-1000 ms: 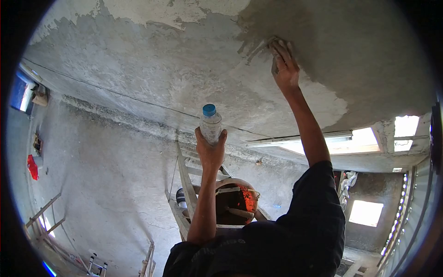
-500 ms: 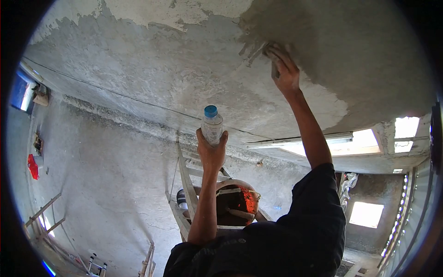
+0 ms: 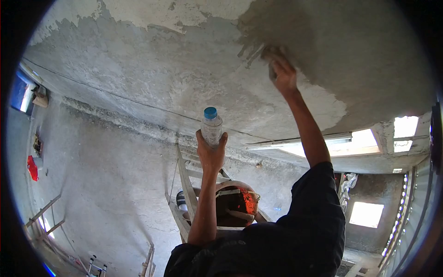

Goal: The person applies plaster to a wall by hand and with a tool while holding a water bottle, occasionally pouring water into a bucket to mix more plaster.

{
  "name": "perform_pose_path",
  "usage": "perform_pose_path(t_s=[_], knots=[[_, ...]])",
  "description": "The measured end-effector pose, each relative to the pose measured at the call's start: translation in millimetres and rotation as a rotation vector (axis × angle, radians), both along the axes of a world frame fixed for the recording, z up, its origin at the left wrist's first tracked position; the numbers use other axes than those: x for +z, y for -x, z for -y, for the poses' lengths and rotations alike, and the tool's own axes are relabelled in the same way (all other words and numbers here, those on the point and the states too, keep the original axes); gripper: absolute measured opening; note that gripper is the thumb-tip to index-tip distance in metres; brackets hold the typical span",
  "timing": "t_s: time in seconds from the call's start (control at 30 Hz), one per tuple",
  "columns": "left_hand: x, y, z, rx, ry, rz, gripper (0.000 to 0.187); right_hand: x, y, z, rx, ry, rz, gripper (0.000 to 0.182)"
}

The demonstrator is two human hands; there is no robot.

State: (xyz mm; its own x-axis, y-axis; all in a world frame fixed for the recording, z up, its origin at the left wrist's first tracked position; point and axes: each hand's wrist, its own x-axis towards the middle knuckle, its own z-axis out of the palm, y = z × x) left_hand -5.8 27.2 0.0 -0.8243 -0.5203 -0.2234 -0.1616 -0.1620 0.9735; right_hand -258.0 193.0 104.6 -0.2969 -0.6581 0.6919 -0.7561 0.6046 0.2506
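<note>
My left hand [image 3: 212, 154] is wrapped around a clear plastic bottle [image 3: 212, 131] with a blue cap, held upright and apart from the wall. High on the right, my right hand [image 3: 282, 74] is at the rough grey plastered wall [image 3: 184, 69], its fingers bent toward the surface. Motion smears the fingertips, and whatever they hold is hard to make out. Around and above that hand spreads a dark damp-looking patch [image 3: 281, 27], with short streaks at its lower left edge.
Beneath my arms stands a wooden ladder [image 3: 183, 180], with an orange-stained bucket [image 3: 249, 201] at it. A thin cable [image 3: 134, 98] runs along the wall. Bright openings [image 3: 367, 215] show at right. Wooden frames [image 3: 44, 210] stand at lower left above the concrete floor [image 3: 115, 184].
My right hand has shifted slightly down and left along the wall and is more blurred. My left hand and the bottle stay almost in place.
</note>
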Motion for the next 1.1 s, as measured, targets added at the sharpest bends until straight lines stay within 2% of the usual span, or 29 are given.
perform_pose_path(t_s=[0.03,0.1,0.17,0.23,0.27,0.33,0.4,0.47,0.57,0.6,0.67,0.7,0.77,0.83,0.9,0.93,1.0,1.07,1.1], knots=[[0,0,1,-0.005,0.033,0.009,0.053,-2,1,1,0.003,0.0,-0.014,0.029],[-2,-1,0,-0.013,0.064,0.012,0.053,-8,-6,2,0.078,-0.115,0.134,0.033],[-4,0,-1,-0.012,0.059,0.012,0.053,16,-13,16,0.12,-0.051,0.131,0.038],[0,1,-1,-0.016,0.056,0.004,0.053,49,-20,28,0.14,0.114,-0.032,0.044],[2,-1,-2,-0.019,0.053,0.002,0.053,64,-19,31,0.133,0.117,-0.029,0.044],[3,-2,-1,-0.027,0.044,0.02,0.053,86,-5,37,0.156,0.315,-0.248,0.05],[4,-1,-1,-0.03,0.03,0.029,0.053,88,13,33,0.137,0.303,-0.243,0.052],[1,-1,-1,0.005,0.076,0.012,0.053,70,20,25,0.094,0.222,-0.147,0.055],[-1,0,0,-0.003,0.057,0.02,0.052,-13,26,18,0.158,0.036,0.15,0.056],[1,-1,-1,-0.002,0.056,0.017,0.052,-15,16,22,0.159,0.035,0.146,0.056],[6,0,-1,-0.009,0.056,0.053,0.053,-13,-5,29,0.237,-0.141,0.189,0.054],[4,1,-1,-0.006,0.058,0.05,0.053,0,-5,31,0.239,-0.14,0.186,0.054],[-1,0,-3,-0.036,0.047,0.042,0.054,39,-11,34,0.208,0.119,-0.01,0.049],[7,-1,-3,-0.027,0.071,0.05,0.054,79,-15,38,0.106,0.389,-0.091,0.047],[8,0,-4,-0.011,0.093,0.052,0.054,116,0,35,0.123,0.475,-0.288,0.047],[3,0,-4,-0.008,0.094,0.055,0.054,118,11,35,0.121,0.477,-0.292,0.047],[1,0,-3,-0.005,0.099,0.055,0.054,115,28,32,0.102,0.307,-0.303,0.047],[3,-1,-1,-0.012,0.083,0.05,0.055,71,31,32,0.059,0.224,-0.087,0.049],[3,0,-1,-0.008,0.084,0.046,0.055,32,42,31,0.294,0.359,0.389,0.052]])
